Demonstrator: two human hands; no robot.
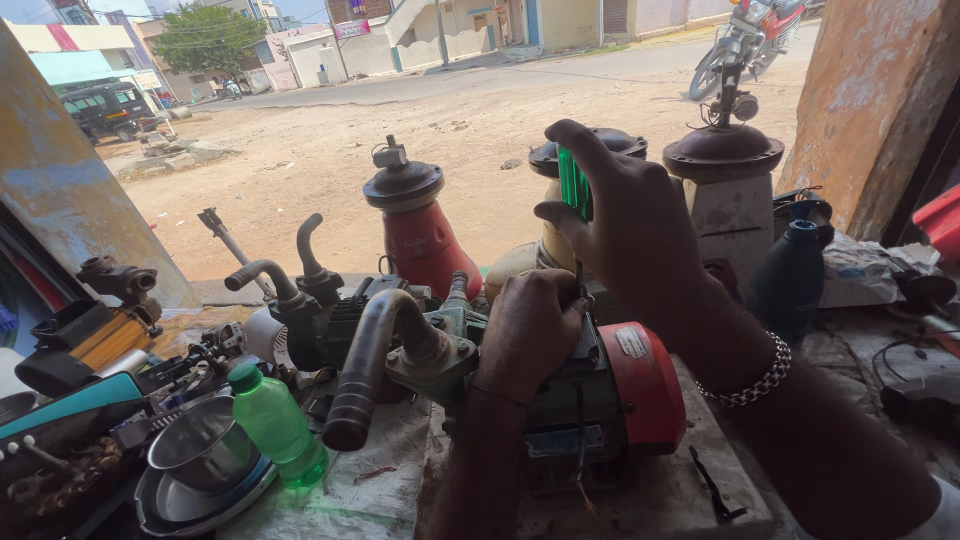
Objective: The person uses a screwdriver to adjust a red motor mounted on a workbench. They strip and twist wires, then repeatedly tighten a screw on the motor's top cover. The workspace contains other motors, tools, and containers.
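A small water pump motor (600, 385) with a red end cap and greenish body lies on the workbench in front of me. My left hand (528, 330) rests on top of its body, fingers curled over it. My right hand (625, 225) is raised above the motor and grips a screwdriver with a green translucent handle (574, 185), its shaft pointing down toward the motor. A metal chain bracelet (760, 378) sits on my right wrist. A curved grey pipe (368, 365) comes off the pump's left side.
A green plastic bottle (275, 425) and stacked steel bowls (200, 455) sit at the left. Other pump motors (420, 225) and a white one (725, 190) stand behind. A dark blue bottle (790, 280) stands at the right. A sandy street with a motorcycle (745, 45) lies beyond.
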